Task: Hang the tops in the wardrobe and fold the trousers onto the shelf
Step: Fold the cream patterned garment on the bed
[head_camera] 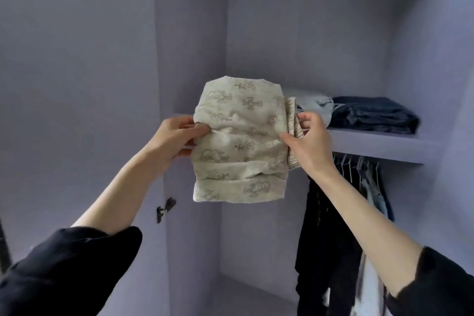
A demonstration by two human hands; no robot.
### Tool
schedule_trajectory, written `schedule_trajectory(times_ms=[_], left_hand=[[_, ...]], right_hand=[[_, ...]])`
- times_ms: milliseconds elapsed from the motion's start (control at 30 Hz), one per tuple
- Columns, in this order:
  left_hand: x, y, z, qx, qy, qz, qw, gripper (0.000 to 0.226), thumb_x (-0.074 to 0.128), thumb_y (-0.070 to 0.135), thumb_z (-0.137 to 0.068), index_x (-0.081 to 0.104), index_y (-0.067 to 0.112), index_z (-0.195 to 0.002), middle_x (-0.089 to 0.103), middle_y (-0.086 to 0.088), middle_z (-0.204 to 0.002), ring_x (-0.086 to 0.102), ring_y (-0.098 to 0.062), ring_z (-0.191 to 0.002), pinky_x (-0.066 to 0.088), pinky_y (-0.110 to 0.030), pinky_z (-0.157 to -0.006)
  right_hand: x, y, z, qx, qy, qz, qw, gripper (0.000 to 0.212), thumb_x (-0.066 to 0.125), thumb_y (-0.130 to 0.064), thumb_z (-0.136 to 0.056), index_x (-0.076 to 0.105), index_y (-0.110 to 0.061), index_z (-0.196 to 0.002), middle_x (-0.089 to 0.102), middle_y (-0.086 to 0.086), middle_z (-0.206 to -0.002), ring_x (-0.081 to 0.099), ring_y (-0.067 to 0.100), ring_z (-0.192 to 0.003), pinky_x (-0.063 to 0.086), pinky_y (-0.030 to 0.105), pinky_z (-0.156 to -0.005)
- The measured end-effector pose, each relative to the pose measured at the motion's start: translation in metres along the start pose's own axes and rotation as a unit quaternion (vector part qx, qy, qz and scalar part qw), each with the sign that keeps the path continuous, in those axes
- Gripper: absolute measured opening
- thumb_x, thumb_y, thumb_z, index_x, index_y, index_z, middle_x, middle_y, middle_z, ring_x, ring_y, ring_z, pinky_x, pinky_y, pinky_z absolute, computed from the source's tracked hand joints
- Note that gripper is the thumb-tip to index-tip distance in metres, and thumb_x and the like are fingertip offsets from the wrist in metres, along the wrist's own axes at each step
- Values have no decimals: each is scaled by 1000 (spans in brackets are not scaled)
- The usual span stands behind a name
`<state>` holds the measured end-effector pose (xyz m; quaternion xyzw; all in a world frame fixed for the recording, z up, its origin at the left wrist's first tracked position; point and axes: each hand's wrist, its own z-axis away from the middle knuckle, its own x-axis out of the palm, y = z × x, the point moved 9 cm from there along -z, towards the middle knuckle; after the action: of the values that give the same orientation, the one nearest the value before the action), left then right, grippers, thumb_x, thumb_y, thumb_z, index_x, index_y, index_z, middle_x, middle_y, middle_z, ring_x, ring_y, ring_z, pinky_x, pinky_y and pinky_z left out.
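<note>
Beige printed trousers (239,142), folded into a thick packet, are held up in front of the shelf (379,145), level with its edge and not yet resting on it. The left hand (177,138) pinches the packet's left side, thumb on the front and fingers behind. The right hand (306,140) grips the right side, where the ribbed waistband (292,133) sticks out of the fold, with its thumb on the front face and its fingers curled round the band.

On the shelf, dark folded jeans (374,114) lie to the right, and a pale folded garment (315,106) sits just beside them, partly hidden by the packet. Below the shelf, dark and light tops (331,233) hang on hangers (359,164).

The step in hand looks like setting the packet down. To do it well, I would keep both pinches firm so the layers do not slide apart, carry the packet over the shelf edge, and lower it flat on the bare stretch left of the pale garment. Tucking the waistband in first would give a neater stack. Letting go with 1 hand too soon could let the fold sag open, so both should release only once the packet's weight is on the shelf.
</note>
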<state>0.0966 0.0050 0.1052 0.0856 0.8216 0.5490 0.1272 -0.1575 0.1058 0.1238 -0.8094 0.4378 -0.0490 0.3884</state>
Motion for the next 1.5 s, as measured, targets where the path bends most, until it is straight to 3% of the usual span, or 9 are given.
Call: schedule_trajectory(times_ms=[300, 467, 600, 667, 733, 867, 1033, 1300, 1500], left_hand=[[-42, 26, -204, 31, -8, -59, 998, 2, 68, 17, -85, 66, 16, -83, 67, 0, -82, 63, -13, -70, 53, -27, -62], [-51, 14, -307, -21, -54, -83, 995, 4, 63, 20, -89, 59, 18, -87, 61, 0, -89, 57, -11, -74, 46, -22, -60], [-33, -40, -356, -65, -80, -98, 990, 62, 64, 14, -89, 32, 8, -142, 51, -14, -132, 60, -23, -93, 53, -35, -72], [-9, -68, -355, -89, -156, -181, 967, 68, 58, 28, -92, 21, 15, -148, 43, -8, -140, 58, -21, -90, 50, -33, -75], [16, -87, -354, -73, -244, -294, 921, 61, 44, 46, -96, 24, 23, -149, 35, 2, -147, 50, -19, -118, 39, -27, -90], [50, -83, -354, 53, -284, -410, 865, 60, 27, 59, -95, 15, 36, -149, 1, 2, -159, 1, -16, -146, 3, -30, -116], [98, -97, -333, 121, -353, -434, 820, 51, 16, 47, -101, 19, 30, -149, 16, 9, -156, 12, -9, -143, 8, -16, -109], [98, -104, -343, 126, -294, -523, 790, 51, 13, 48, -101, 26, 31, -148, 21, 5, -156, 19, -17, -143, 15, -34, -117], [72, -68, -328, 140, -135, -498, 845, 46, 19, 38, -103, 49, 22, -134, 48, -9, -141, 45, -28, -126, 36, -36, -104]], right_hand=[[89, 2, -153, 54, 48, 53, 996, 54, 76, -25, -76, 50, -13, -121, 57, 0, -114, 54, 21, -106, 38, 28, -78], [143, 12, -236, 125, 28, 87, 988, 30, 72, -14, -76, 64, -6, -104, 66, 5, -95, 62, 21, -92, 44, 31, -73], [175, 56, -268, 175, -9, 194, 965, 28, 63, -13, -83, 56, -5, -109, 62, 11, -111, 59, 29, -105, 51, 35, -83], [184, 80, -268, 185, -46, 274, 943, 31, 57, -13, -87, 53, -5, -116, 59, 13, -118, 57, 29, -109, 48, 34, -84], [184, 94, -267, 182, -66, 334, 922, 30, 54, -14, -89, 54, -4, -118, 58, 14, -121, 56, 29, -112, 44, 29, -80], [184, 102, -273, 164, -96, 344, 919, 24, 64, -16, -83, 64, -5, -104, 64, 13, -111, 59, 27, -104, 40, 24, -72], [197, 104, -269, 85, -133, 369, 916, 26, 52, -13, -90, 68, -6, -109, 65, 14, -116, 57, 29, -111, 46, 32, -91], [197, 106, -257, 54, -172, 459, 870, 45, 20, -33, -102, 52, -18, -129, 54, 11, -132, 49, 30, -121, 38, 39, -98], [178, 79, -228, -19, -175, 377, 909, 36, 28, -27, -102, 56, -10, -116, 59, 13, -121, 53, 31, -115, 43, 40, -94]])
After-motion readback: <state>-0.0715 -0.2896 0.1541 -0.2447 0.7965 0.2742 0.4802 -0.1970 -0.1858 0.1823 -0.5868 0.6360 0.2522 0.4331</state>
